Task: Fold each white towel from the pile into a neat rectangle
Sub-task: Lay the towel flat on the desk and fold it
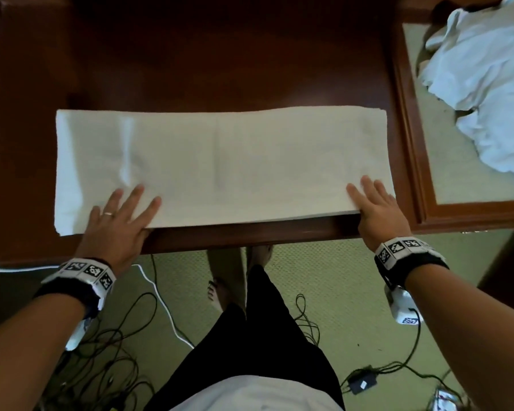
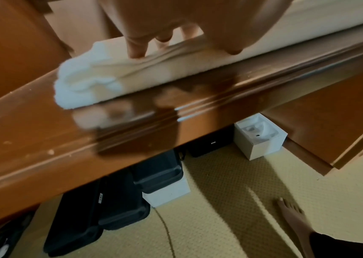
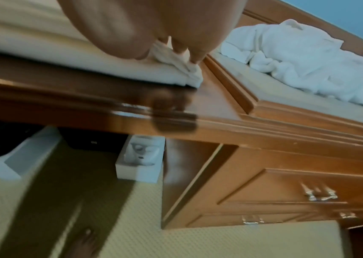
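A dark, glossy wooden counter (image 1: 208, 63) with a moulded near edge carries the work; to its right sits a wood-framed section with a pale inset top (image 1: 457, 179), and below it drawer fronts with metal handles (image 3: 319, 193). The floor is a pale patterned carpet (image 1: 333, 280) strewn with dark cables (image 1: 116, 345), with one small black adapter (image 1: 362, 382) at the near right. Under the counter stand black cases (image 2: 118, 200) and two white boxes, one open-topped (image 2: 261, 137). One white towel (image 1: 220, 164) lies flat on the counter as a long folded strip running left to right, close to the near edge. A crumpled pile of white towels (image 1: 484, 81) rests on the inset top at the far right (how many it holds cannot be told). Two hands are at work: the left hand (image 1: 116, 221) lies spread, fingers straight, on the towel's near left part, wearing one ring (image 1: 108, 214); the right hand (image 1: 374, 209) rests at the near right corner with fingers extended on top and the thumb at the edge, where the cloth bunches slightly. Each wrist wears one marker-patterned band (image 1: 404, 250).
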### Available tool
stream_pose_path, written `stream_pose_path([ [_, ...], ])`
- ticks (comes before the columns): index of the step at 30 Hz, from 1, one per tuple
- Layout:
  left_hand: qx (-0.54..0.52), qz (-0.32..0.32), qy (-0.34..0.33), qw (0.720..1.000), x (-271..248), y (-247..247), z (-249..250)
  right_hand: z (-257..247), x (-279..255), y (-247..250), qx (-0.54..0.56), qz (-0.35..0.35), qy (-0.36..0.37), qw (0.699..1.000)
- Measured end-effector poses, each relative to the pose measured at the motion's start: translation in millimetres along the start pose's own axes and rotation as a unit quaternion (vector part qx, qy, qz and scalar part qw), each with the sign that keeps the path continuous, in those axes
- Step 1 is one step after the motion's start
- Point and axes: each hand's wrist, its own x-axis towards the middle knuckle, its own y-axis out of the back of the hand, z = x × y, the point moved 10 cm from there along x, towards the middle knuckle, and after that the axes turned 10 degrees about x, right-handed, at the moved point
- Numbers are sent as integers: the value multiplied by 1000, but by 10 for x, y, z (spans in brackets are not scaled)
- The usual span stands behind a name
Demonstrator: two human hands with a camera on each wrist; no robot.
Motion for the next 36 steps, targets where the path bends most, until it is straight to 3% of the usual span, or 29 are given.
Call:
stream_pose_path([
  [4, -32, 6, 4, 999, 36, 24, -65, 114, -61, -51, -38, 5, -30, 999],
  [6, -65, 26, 4, 998, 22, 85, -137, -114, -72, -46, -46, 39, -23, 998],
  [10, -16, 48, 12, 999, -56, 214, -385, -1085, -70, -248, -32, 61, 170, 983],
  [12, 16, 15, 42, 999, -143, 184, -608, -1271, -98, -353, -18, 39, 210, 977],
  [14, 11, -40, 81, 996, -240, 96, -771, -1274, -109, -319, -1, 33, 193, 981],
  [16, -10, -56, 109, 992, -252, 138, -806, -1326, -93, -208, 11, 47, 175, 983],
  [21, -41, 41, 91, 994, 204, 630, -435, -1889, 206, -21, 49, 89, 170, 980],
  [25, -32, -28, 25, 999, 649, 483, 205, -2296, 380, -381, -28, 9, 171, 985],
  [27, 3, -67, 18, 998, 711, 269, 273, -2372, 440, -499, -58, -12, 170, 984],
  [31, -5, -96, 119, 988, 564, -55, -343, -2075, 607, -622, -72, -55, 140, 986],
  [33, 9, -110, 127, 986, 515, -103, -492, -1680, 638, -508, -66, -51, 111, 990],
  [36, -1, -105, 148, 983, 561, -42, -489, -797, 600, -225, -45, -37, 2, 998],
])
